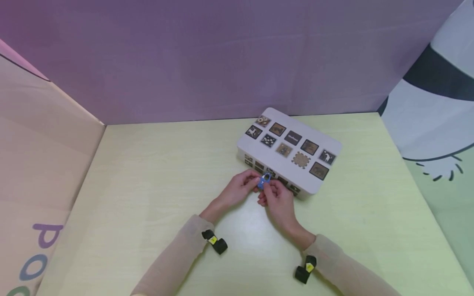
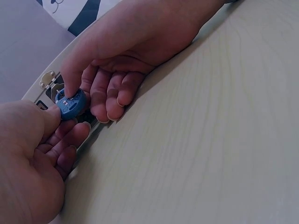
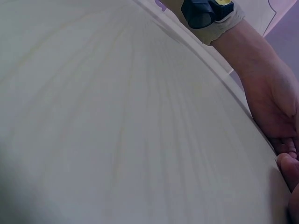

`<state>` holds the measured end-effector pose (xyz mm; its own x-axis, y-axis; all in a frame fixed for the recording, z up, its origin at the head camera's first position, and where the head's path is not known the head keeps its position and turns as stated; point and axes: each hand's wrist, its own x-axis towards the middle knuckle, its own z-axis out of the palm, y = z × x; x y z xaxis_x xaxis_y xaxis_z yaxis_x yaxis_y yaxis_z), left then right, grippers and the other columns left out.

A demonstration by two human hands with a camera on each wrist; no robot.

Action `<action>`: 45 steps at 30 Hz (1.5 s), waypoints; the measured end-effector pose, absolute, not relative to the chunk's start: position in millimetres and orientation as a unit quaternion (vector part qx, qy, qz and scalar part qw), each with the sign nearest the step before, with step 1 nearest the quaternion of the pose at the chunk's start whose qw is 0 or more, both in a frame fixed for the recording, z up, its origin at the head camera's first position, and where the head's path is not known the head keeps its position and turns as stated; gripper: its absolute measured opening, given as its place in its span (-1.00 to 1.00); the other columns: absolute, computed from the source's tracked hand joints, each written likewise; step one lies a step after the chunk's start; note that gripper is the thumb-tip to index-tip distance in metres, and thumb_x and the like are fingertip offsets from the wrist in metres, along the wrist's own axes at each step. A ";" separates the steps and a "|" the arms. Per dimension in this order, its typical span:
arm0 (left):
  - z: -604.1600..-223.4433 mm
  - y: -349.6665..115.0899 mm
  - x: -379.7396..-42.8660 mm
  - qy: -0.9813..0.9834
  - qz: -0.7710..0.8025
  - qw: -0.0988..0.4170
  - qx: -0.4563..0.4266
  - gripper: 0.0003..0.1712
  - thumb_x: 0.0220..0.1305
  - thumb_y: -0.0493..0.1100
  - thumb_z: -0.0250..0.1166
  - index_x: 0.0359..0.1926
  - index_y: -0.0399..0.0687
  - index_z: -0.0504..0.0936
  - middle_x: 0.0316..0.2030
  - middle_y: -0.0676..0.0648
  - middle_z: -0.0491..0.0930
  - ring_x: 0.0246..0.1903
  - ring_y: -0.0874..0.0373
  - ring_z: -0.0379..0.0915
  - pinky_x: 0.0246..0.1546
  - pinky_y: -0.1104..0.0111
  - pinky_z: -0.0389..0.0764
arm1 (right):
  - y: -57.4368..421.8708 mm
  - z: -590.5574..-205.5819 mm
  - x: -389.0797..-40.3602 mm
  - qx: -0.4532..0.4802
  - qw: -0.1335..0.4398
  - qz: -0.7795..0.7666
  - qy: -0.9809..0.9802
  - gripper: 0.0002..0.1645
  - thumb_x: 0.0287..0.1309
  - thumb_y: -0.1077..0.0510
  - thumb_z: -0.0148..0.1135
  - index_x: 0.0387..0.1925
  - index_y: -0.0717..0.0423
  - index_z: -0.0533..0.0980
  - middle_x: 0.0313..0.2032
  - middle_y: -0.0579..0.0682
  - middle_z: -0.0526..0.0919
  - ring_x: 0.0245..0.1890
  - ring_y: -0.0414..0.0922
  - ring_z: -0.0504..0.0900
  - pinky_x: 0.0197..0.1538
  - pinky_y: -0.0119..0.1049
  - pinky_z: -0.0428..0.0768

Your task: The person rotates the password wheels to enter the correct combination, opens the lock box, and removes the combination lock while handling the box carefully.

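Note:
A small blue padlock [image 1: 263,181] with number dials is at the front side of a white box [image 1: 275,119] printed with small square pictures. In the left wrist view the padlock [image 2: 71,105] sits beside a metal latch [image 2: 47,80] on the box. Whether its shackle passes through the latch I cannot tell. My left hand [image 1: 238,189] pinches the padlock from the left. From the other side my right hand [image 1: 280,205] grips it between thumb and fingers. The right wrist view shows only part of the left hand [image 3: 273,100] and some fingertips; the padlock is out of that view.
The box stands at an angle on a pale wooden table [image 1: 148,176], towards the back right. A purple panel [image 1: 222,61] rises behind the table. Printed panels flank it on the left and right. Black straps [image 1: 214,241] circle both sleeves.

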<state>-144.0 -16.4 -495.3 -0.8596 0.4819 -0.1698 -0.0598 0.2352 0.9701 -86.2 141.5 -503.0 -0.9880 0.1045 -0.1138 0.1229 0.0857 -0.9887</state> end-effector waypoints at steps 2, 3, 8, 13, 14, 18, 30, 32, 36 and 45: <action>-495.3 -16.4 -143.9 0.752 0.603 0.224 0.141 -0.75 0.59 -0.17 0.09 0.10 -0.17 0.59 -0.20 -0.07 0.67 -0.19 0.16 0.59 -0.01 0.29 0.65 | 141.6 -503.1 -86.5 0.077 0.006 -0.671 0.738 -0.77 0.52 0.23 0.10 -0.06 0.37 0.54 -0.38 0.27 0.67 -0.53 -0.16 0.68 -0.38 -0.31 0.75; -495.6 -16.5 -144.1 0.753 0.603 0.225 0.141 -0.75 0.59 -0.16 0.09 0.10 -0.17 0.59 -0.21 -0.07 0.67 -0.19 0.16 0.59 -0.01 0.29 0.65 | 141.5 -503.1 -86.6 0.078 0.006 -0.670 0.738 -0.77 0.53 0.23 0.09 -0.06 0.37 0.54 -0.38 0.27 0.67 -0.53 -0.16 0.68 -0.38 -0.31 0.75; -496.1 -16.5 -144.1 0.754 0.601 0.225 0.140 -0.76 0.59 -0.16 0.10 0.10 -0.15 0.59 -0.21 -0.06 0.67 -0.19 0.17 0.59 -0.01 0.29 0.64 | 141.4 -502.4 -86.7 0.081 0.007 -0.670 0.738 -0.77 0.53 0.24 0.08 -0.06 0.37 0.54 -0.39 0.27 0.67 -0.53 -0.16 0.68 -0.39 -0.31 0.75; -495.7 -16.6 -143.7 0.757 0.597 0.227 0.136 -0.76 0.59 -0.15 0.09 0.10 -0.12 0.59 -0.20 -0.04 0.67 -0.18 0.17 0.59 0.00 0.28 0.65 | 141.2 -501.1 -85.7 0.083 0.012 -0.671 0.737 -0.77 0.53 0.23 0.08 -0.06 0.37 0.54 -0.38 0.26 0.67 -0.52 -0.16 0.68 -0.38 -0.32 0.75; -495.5 -16.6 -143.6 0.757 0.597 0.228 0.136 -0.76 0.59 -0.15 0.09 0.10 -0.12 0.59 -0.20 -0.04 0.67 -0.18 0.16 0.59 0.01 0.27 0.65 | 141.2 -500.7 -85.5 0.083 0.013 -0.671 0.736 -0.77 0.53 0.23 0.08 -0.06 0.37 0.54 -0.38 0.26 0.67 -0.52 -0.16 0.68 -0.38 -0.32 0.75; -495.7 -16.7 -143.4 0.757 0.598 0.228 0.136 -0.76 0.59 -0.15 0.09 0.10 -0.12 0.59 -0.20 -0.04 0.67 -0.17 0.16 0.59 0.01 0.27 0.65 | 141.0 -499.8 -85.0 0.084 0.014 -0.672 0.736 -0.77 0.53 0.23 0.08 -0.06 0.37 0.54 -0.37 0.27 0.67 -0.52 -0.15 0.68 -0.37 -0.32 0.75; -496.7 -16.2 -143.6 0.757 0.597 0.226 0.138 -0.77 0.59 -0.17 0.09 0.09 -0.12 0.60 -0.20 -0.04 0.67 -0.17 0.16 0.59 0.01 0.26 0.65 | 140.7 -498.5 -84.5 0.087 0.017 -0.672 0.735 -0.77 0.53 0.22 0.09 -0.06 0.36 0.55 -0.37 0.26 0.68 -0.51 -0.15 0.68 -0.37 -0.32 0.74; -496.5 -16.2 -143.5 0.758 0.597 0.226 0.138 -0.77 0.59 -0.17 0.09 0.09 -0.12 0.60 -0.20 -0.04 0.67 -0.17 0.16 0.59 0.01 0.26 0.65 | 140.6 -498.7 -84.8 0.086 0.016 -0.672 0.736 -0.76 0.53 0.22 0.09 -0.06 0.36 0.55 -0.37 0.26 0.68 -0.51 -0.15 0.68 -0.37 -0.32 0.74; -495.6 -16.5 -143.1 0.759 0.596 0.224 0.139 -0.76 0.59 -0.16 0.09 0.09 -0.11 0.60 -0.20 -0.04 0.67 -0.17 0.16 0.59 0.02 0.26 0.64 | 140.8 -499.7 -85.5 0.086 0.015 -0.671 0.736 -0.76 0.53 0.22 0.09 -0.06 0.37 0.55 -0.38 0.25 0.68 -0.52 -0.16 0.68 -0.38 -0.32 0.74; -496.2 -16.2 -143.7 0.759 0.596 0.225 0.137 -0.76 0.60 -0.15 0.08 0.09 -0.11 0.60 -0.20 -0.03 0.67 -0.17 0.15 0.59 0.03 0.25 0.64 | 140.8 -500.4 -86.1 0.087 0.014 -0.669 0.738 -0.77 0.53 0.22 0.08 -0.08 0.36 0.56 -0.39 0.25 0.68 -0.53 -0.15 0.68 -0.38 -0.31 0.75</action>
<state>-143.7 -16.2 -496.2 -0.8611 0.4763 -0.1777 -0.0594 0.2529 0.9657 -86.1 140.8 -500.4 -0.9845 0.1098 -0.1371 0.1470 0.0887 -0.9851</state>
